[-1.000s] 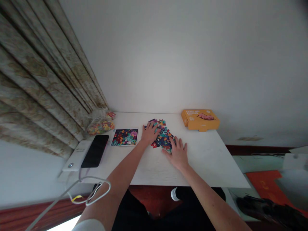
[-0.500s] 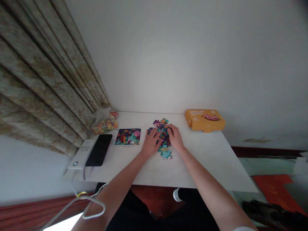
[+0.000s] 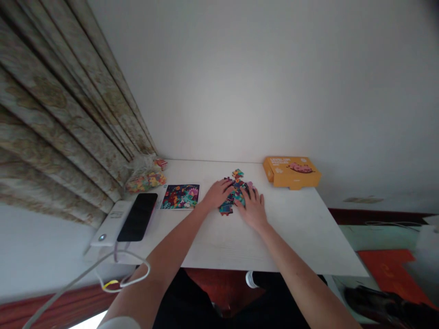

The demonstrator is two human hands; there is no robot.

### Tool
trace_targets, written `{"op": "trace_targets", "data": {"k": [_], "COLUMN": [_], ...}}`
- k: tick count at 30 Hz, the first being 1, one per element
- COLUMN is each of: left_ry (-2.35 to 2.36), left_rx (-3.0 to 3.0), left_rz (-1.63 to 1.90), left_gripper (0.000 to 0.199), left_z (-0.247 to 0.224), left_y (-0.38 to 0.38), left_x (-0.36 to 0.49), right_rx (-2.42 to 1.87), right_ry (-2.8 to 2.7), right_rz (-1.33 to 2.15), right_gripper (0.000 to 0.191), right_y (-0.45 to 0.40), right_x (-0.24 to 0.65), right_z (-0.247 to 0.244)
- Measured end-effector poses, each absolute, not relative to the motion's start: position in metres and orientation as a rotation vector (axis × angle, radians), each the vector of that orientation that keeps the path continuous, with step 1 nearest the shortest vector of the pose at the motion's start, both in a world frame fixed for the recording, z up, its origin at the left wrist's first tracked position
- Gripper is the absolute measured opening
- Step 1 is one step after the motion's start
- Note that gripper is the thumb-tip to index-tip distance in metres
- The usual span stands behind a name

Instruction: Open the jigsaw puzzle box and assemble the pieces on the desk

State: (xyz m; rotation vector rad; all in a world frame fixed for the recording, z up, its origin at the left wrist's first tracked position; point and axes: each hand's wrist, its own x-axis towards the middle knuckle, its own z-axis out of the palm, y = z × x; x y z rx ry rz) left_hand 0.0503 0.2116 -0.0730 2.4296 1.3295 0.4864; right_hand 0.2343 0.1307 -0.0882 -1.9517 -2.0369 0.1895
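A small heap of colourful jigsaw puzzle pieces (image 3: pixel 234 195) lies in the middle of the white table (image 3: pixel 302 240). My left hand (image 3: pixel 217 193) rests flat on the heap's left side, fingers spread. My right hand (image 3: pixel 252 208) presses on its lower right side, fingers apart. Neither hand visibly grips a piece, and both cover part of the heap. To the left sits a square printed puzzle picture (image 3: pixel 180 197), showing bright flowers and creatures. An orange cardboard puzzle box (image 3: pixel 291 172) stands at the back right.
A black phone (image 3: pixel 137 217) lies on a white device (image 3: pixel 112 223) at the left. A clear plastic bag of colourful contents (image 3: pixel 145 178) sits by the patterned curtain (image 3: pixel 58 109). A pale cable (image 3: pixel 126 274) loops near my left forearm.
The puzzle pieces have drawn into a tighter heap, and the light blue piece at the near end is no longer visible. Both hands have shifted on the heap, and the view has moved slightly.
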Motion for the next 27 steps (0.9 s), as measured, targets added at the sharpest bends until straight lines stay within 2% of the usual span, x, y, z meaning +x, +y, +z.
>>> {"op": "trace_targets", "data": {"k": [3,8,15,19,20,22,24,27], "left_ry": [1.304,1.505,1.81,1.74,1.697,1.632,1.572,1.444], "left_rx": [2.45,2.437,2.226,2.19,2.234,2.325,2.371,2.413], "left_rz": [0.501,0.418,0.541,0.747,0.753,0.661,0.476,0.307], "left_gripper": [0.058,0.086,0.062,0.053,0.051,0.049,0.049,0.048], "left_z": [-0.078,-0.082,-0.083,-0.074,-0.07,-0.065,-0.062,-0.065], "left_y": [0.169,0.123,0.155,0.201,0.214,0.237,0.256,0.271], "left_x": [0.042,0.041,0.06,0.059,0.058,0.054,0.05,0.045], "right_rx": [-1.941,-1.805,-1.472,-1.554,-1.602,-1.688,-1.76,-1.902], "right_ry": [-1.966,-2.003,-2.066,-2.004,-2.002,-2.051,-2.117,-2.096], "right_rz": [0.237,0.434,0.649,0.444,0.361,0.255,0.231,0.224], "right_gripper": [0.057,0.053,0.05,0.049,0.054,0.077,0.089,0.079], "right_y": [0.167,0.215,0.207,0.15,0.132,0.098,0.072,0.06], "right_x": [0.242,0.235,0.219,0.212,0.206,0.191,0.174,0.163], "right_z": [-0.085,-0.071,-0.067,-0.07,-0.072,-0.074,-0.077,-0.081]}}
